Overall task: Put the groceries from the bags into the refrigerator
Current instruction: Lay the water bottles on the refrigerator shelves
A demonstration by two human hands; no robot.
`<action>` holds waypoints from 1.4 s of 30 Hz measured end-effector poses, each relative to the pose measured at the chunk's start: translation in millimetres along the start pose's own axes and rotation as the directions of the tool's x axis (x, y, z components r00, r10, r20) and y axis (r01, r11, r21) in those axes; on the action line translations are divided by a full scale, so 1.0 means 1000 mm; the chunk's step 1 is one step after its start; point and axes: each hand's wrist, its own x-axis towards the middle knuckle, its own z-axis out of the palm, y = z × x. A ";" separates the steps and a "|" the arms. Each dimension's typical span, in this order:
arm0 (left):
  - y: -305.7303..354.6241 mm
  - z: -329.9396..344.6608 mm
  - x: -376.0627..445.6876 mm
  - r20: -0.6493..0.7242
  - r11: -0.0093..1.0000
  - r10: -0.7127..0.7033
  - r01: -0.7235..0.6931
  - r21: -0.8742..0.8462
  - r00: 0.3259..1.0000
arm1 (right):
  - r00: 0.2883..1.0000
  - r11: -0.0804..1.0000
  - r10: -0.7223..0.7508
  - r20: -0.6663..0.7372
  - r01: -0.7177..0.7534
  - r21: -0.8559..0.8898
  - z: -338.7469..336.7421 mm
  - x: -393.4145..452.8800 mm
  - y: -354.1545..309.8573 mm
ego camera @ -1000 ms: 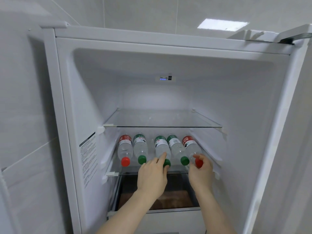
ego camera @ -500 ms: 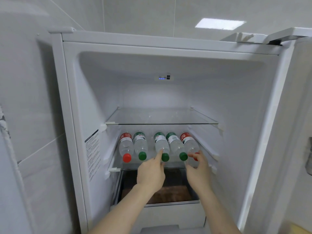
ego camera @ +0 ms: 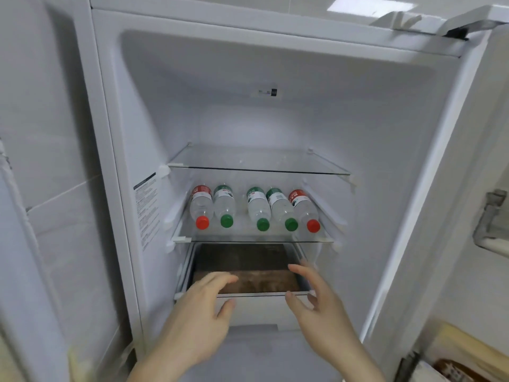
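The white refrigerator (ego camera: 143, 106) stands open before me. Several clear water bottles (ego camera: 259, 208) lie on their sides on the lower glass shelf (ego camera: 248, 239), caps toward me: a red cap at each end and three green caps between. My left hand (ego camera: 198, 321) and my right hand (ego camera: 316, 307) hover empty in front of the drawer (ego camera: 248, 295) below that shelf, fingers spread and relaxed, touching nothing.
The upper glass shelf (ego camera: 259, 169) carries nothing. The fridge door (ego camera: 473, 188) hangs open on the right with a door bin (ego camera: 493, 230). A tiled wall stands on the left. Something tan and brown shows at the bottom right corner (ego camera: 462, 359).
Both hands have let go of the bottle caps and drawn back and down from the shelf. The bottles stay in their row. My view has tilted lower and closer.
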 end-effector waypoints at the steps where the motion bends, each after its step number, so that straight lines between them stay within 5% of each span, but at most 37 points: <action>1: -0.003 -0.002 -0.009 0.021 1.000 -0.011 0.011 0.021 1.000 | 0.999 1.000 -0.014 0.034 0.015 -0.024 -0.001 -0.005 -0.001; 10: 0.011 -0.022 -0.080 -0.039 0.979 -0.179 0.182 0.096 0.983 | 0.893 0.938 -0.110 0.437 0.238 -0.251 -0.014 -0.037 -0.012; 22: 0.098 -0.011 -0.213 -0.067 0.849 -0.455 0.455 0.267 0.888 | 0.662 0.918 -0.148 0.735 0.368 -0.147 -0.025 -0.117 -0.007; 31: 0.167 -0.016 -0.432 -0.240 0.555 -0.729 0.758 0.341 0.641 | 0.278 0.866 -0.203 0.939 0.498 0.039 0.007 -0.228 -0.018; 36: 0.209 -0.026 -0.521 -0.331 0.406 -0.812 0.873 0.272 0.480 | 0.056 0.807 -0.237 0.970 0.567 0.164 0.019 -0.289 -0.044; 42: 0.254 -0.039 -0.613 -0.388 0.321 -0.842 0.925 0.201 0.376 | -0.210 0.725 -0.254 0.944 0.605 0.330 0.051 -0.388 -0.082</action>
